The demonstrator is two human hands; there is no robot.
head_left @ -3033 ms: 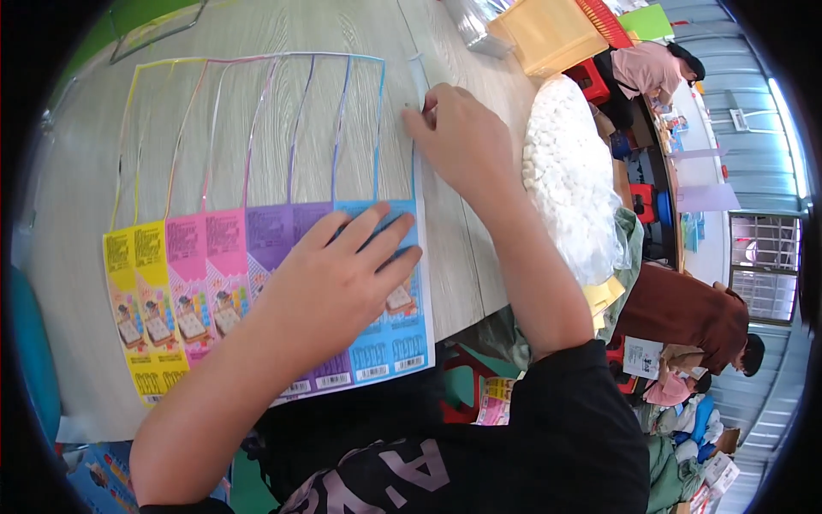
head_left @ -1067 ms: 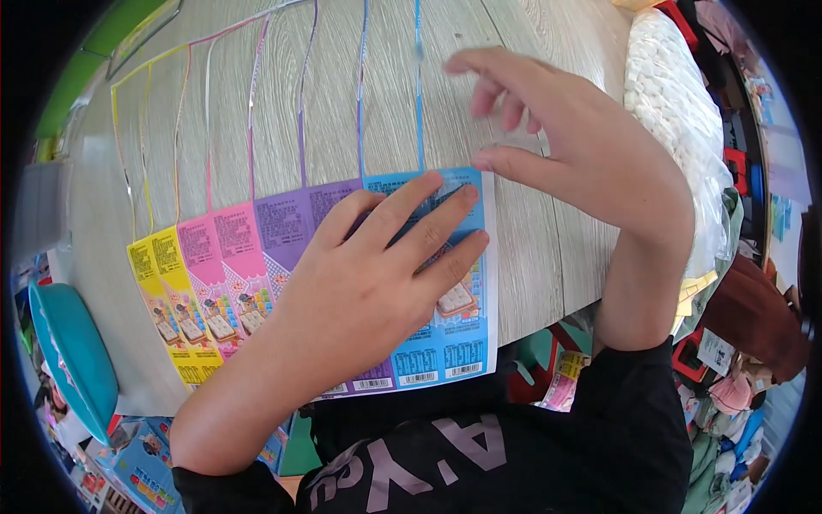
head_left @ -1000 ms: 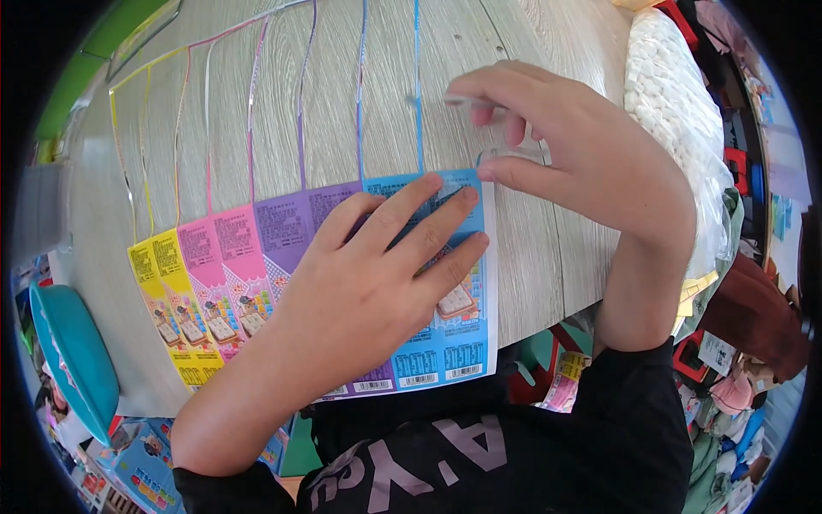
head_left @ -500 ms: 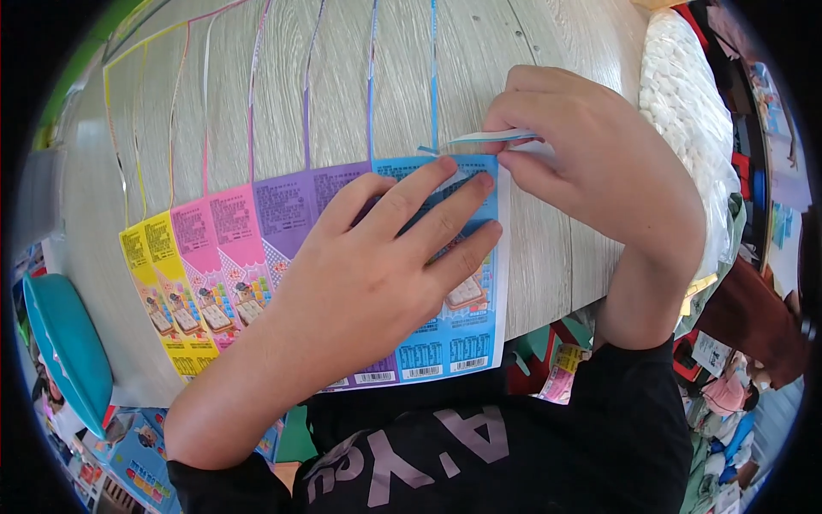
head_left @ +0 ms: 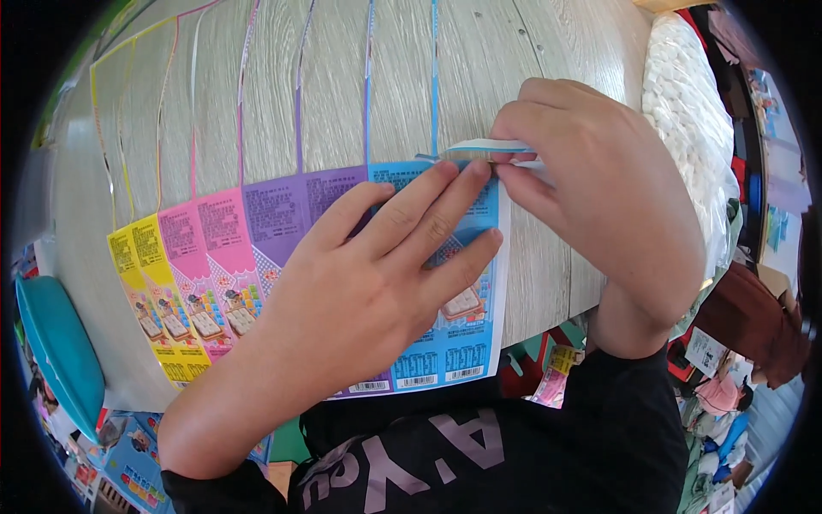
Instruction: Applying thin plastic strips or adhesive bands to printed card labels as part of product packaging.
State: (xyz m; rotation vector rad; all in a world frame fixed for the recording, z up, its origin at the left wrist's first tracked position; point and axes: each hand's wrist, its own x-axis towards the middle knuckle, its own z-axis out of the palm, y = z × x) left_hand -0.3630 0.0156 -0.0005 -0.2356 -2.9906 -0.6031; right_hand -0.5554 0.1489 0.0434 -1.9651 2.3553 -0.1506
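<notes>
A sheet of printed labels in yellow, pink, purple and blue lies on the table, its lower edge close to my body. My left hand rests flat on the sheet's purple and blue part, fingers spread, covering much of the printing there. At the sheet's upper right corner my right hand is closed, with thumb and finger pinching a narrow blue-and-white strip. This strip bends leftward from the fingertips, just above my left fingertips. Thin coloured strips run up from the sheet's top edge across the table.
The pale wood-grain table lies under the sheet. To the right is a clear bag of white pieces. A teal basin stands at the left edge. Below it sits a blue printed box; cloth items are heaped at the lower right.
My right hand has shifted slightly down and to the right, still pinching the strip, which now curves more. The left hand stays flat on the sheet. The whole view has shifted a little.
</notes>
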